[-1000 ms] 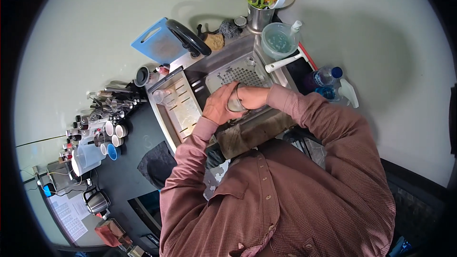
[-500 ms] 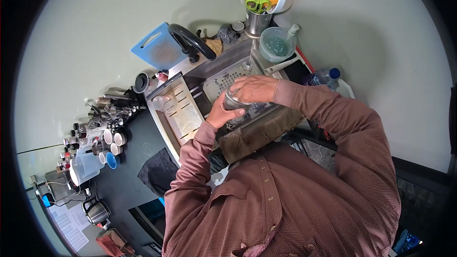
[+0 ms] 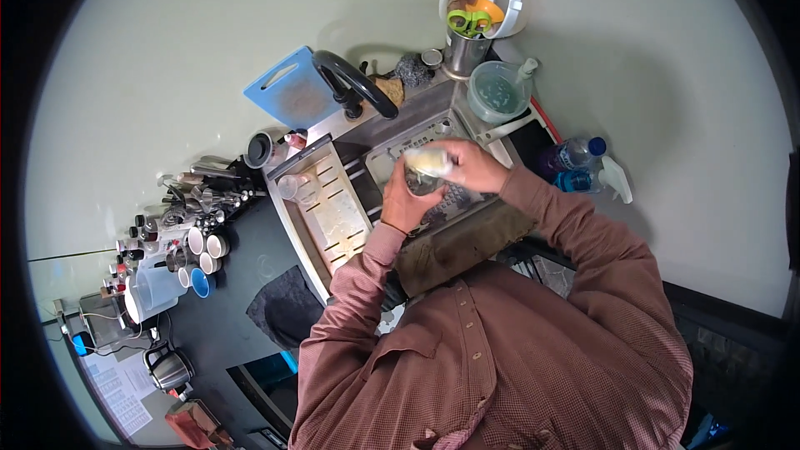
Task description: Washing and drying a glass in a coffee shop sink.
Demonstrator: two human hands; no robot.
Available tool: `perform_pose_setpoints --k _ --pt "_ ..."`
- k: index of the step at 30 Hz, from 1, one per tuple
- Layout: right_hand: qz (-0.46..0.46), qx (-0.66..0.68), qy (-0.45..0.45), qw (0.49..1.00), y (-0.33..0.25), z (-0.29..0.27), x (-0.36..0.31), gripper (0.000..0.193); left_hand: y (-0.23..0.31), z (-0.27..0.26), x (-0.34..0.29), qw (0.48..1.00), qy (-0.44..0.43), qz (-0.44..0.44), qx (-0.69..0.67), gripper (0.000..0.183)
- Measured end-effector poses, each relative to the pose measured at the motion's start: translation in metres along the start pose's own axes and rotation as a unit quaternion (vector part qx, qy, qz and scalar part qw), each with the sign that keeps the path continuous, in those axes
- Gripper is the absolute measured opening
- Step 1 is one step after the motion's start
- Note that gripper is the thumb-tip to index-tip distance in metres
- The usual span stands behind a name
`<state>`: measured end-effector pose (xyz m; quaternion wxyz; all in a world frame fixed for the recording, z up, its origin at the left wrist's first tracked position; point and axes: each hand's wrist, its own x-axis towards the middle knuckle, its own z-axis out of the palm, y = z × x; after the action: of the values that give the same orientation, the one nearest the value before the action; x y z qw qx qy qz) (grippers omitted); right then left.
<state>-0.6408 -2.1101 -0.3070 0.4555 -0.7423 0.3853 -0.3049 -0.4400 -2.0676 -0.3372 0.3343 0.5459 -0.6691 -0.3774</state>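
Note:
Over the sink (image 3: 433, 96), my left hand (image 3: 404, 202) is wrapped round a clear glass (image 3: 426, 184), its mouth tilted up. My right hand (image 3: 479, 168) grips a pale yellow-white sponge (image 3: 428, 161), blurred by motion, at the glass's mouth. Whether part of the sponge is inside the glass I cannot tell. Below and beyond my hands lies the perforated metal plate (image 3: 408, 140) in the basin. On the slotted drainboard (image 3: 333, 221) to the left rest clear cups (image 3: 298, 189).
A black faucet (image 3: 367, 87) arches over the sink's back edge beside a blue cutting board (image 3: 297, 96). A tub of soapy liquid (image 3: 498, 93) stands at the right back, with bottles (image 3: 575, 154) further right. Several cups (image 3: 200, 282) stand on the left counter.
My right hand, earlier with its fingers down at the glass's mouth, has lifted and moved right, bringing the pale sponge into sight. My left hand still holds the glass. The whole view has shifted slightly.

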Motion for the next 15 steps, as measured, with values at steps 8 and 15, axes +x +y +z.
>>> perform_pose_setpoints --k 8,15 --pt "-0.139 -0.250 0.065 0.956 -0.014 0.019 -0.022 0.053 -0.053 0.046 -0.010 0.890 -0.012 -0.176 -0.420 0.073" --pt "-0.011 -0.091 0.266 0.960 0.032 0.047 -0.054 0.042 -0.017 0.042 -0.015 0.973 0.052 -0.076 -0.212 0.087"
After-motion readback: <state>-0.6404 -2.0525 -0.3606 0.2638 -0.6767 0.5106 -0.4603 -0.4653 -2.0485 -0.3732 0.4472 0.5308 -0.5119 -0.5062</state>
